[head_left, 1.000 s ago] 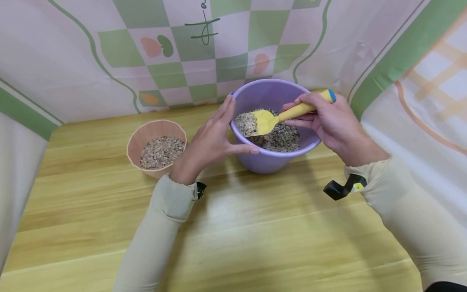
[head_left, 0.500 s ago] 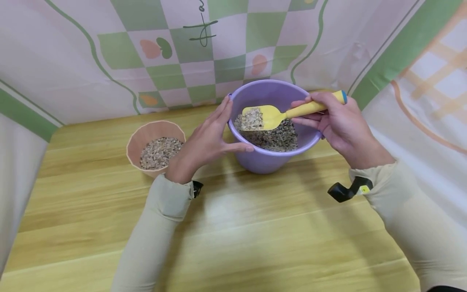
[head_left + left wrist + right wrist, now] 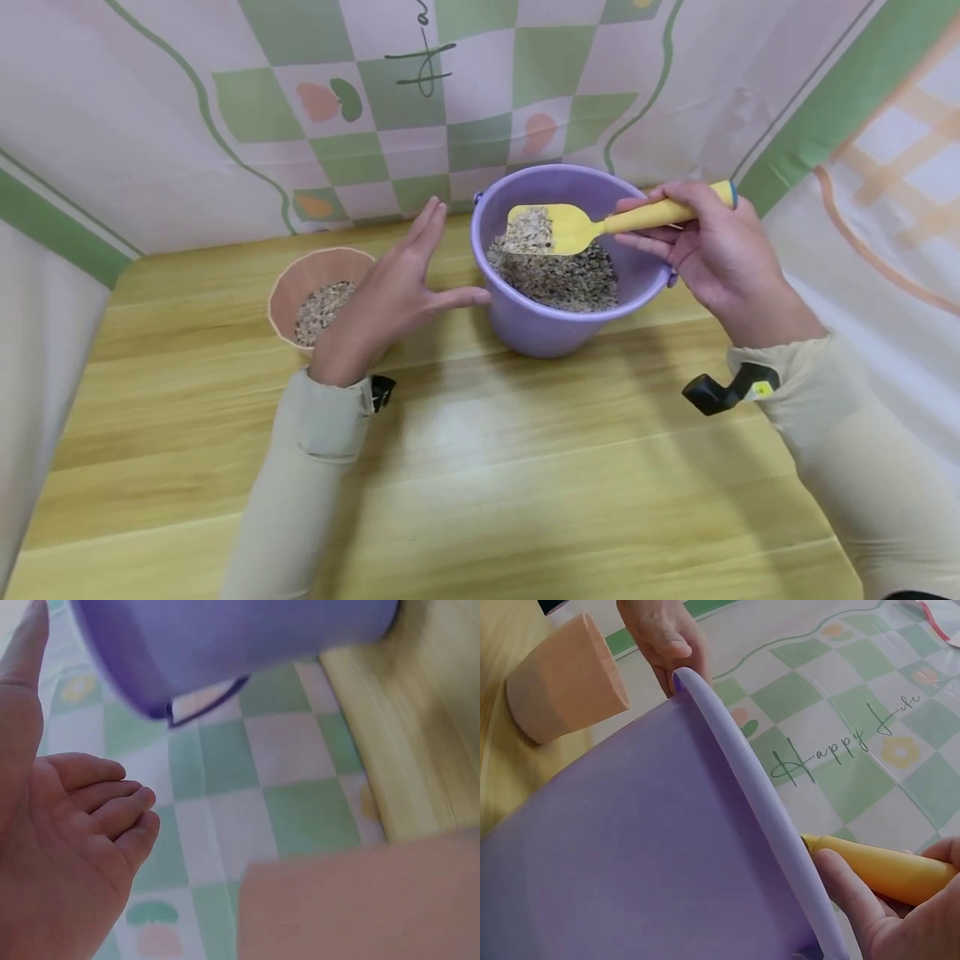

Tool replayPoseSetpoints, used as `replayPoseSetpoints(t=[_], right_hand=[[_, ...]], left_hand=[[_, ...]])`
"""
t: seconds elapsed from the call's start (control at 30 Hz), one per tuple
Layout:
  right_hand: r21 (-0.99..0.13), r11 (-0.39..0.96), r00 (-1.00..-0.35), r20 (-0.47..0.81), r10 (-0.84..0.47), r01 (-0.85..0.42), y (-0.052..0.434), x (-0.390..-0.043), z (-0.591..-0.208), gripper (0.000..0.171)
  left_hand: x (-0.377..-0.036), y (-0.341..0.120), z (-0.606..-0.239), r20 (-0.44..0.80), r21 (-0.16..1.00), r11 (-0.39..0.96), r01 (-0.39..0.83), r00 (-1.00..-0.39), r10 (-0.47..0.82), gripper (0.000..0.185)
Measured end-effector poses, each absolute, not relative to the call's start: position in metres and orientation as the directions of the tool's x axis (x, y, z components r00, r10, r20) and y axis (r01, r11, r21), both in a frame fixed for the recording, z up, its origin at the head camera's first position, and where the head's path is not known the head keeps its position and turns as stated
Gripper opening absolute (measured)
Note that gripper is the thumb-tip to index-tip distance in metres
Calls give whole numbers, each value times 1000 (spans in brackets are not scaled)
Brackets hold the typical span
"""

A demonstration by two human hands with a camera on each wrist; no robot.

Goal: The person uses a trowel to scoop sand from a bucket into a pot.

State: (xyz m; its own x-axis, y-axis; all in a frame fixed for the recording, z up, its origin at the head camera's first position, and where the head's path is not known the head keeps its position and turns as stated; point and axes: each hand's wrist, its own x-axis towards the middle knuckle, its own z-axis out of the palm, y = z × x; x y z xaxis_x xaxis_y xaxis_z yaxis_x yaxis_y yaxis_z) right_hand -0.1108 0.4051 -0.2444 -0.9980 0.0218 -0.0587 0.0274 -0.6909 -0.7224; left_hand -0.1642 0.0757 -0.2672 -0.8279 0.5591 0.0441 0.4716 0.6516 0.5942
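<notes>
My right hand [image 3: 716, 250] grips the handle of a yellow toy shovel [image 3: 573, 229] over the purple bucket [image 3: 547, 329]. Pale gravel [image 3: 529, 232] lies on the shovel's blade, and darker gravel [image 3: 577, 279] covers the bucket's bottom. Between the bucket and a pink ribbed pot [image 3: 300, 279] is my left hand [image 3: 390, 287], fingers straight and thumb spread, holding nothing. It hides the pot's right side; pale gravel [image 3: 322, 310] shows inside. In the left wrist view the left hand [image 3: 75, 832] is apart from the bucket [image 3: 240, 645]. The right wrist view shows the shovel's handle [image 3: 885, 866] in my fingers.
Both containers stand on a wooden table [image 3: 465, 467] near its back edge. Behind it hangs a checkered green and white cloth [image 3: 405, 100], and another cloth [image 3: 900, 217] hangs on the right.
My left hand has let go of the bucket's rim and moved left toward the pink pot. The right hand has lifted the loaded shovel from the gravel and shifted it slightly right.
</notes>
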Motion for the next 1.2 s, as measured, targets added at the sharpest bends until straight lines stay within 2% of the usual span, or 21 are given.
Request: replayPoseSetpoints(t=[0.17, 0.3, 0.4, 0.57, 0.87, 1.2], right_hand=[[-710, -703, -998, -50, 23, 19, 406, -115, -244, 20], [-682, -731, -998, -55, 22, 21, 407, -118, -243, 21], [-653, -757, -998, -58, 18, 24, 410, -119, -241, 22], [-608, -793, -996, -82, 15, 39, 417, -119, -241, 22], [-537, -841, -993, -114, 4, 59, 422, -121, -236, 23], [-590, -802, -993, -112, -35, 95, 406, -128, -231, 22]], left_hand=[[-170, 46, -265, 25, 626, 652, 428, -847, 531, 115], [-174, 20, -266, 32, 507, 743, 437, -871, 491, 119], [-175, 4, -267, 24, 475, 773, 421, -884, 467, 122], [-174, -12, -270, -9, 568, 736, 370, -891, 454, 124], [-170, -26, -275, -34, 579, 742, 339, -899, 437, 124], [-166, -30, -283, -70, 572, 758, 315, -901, 427, 121]])
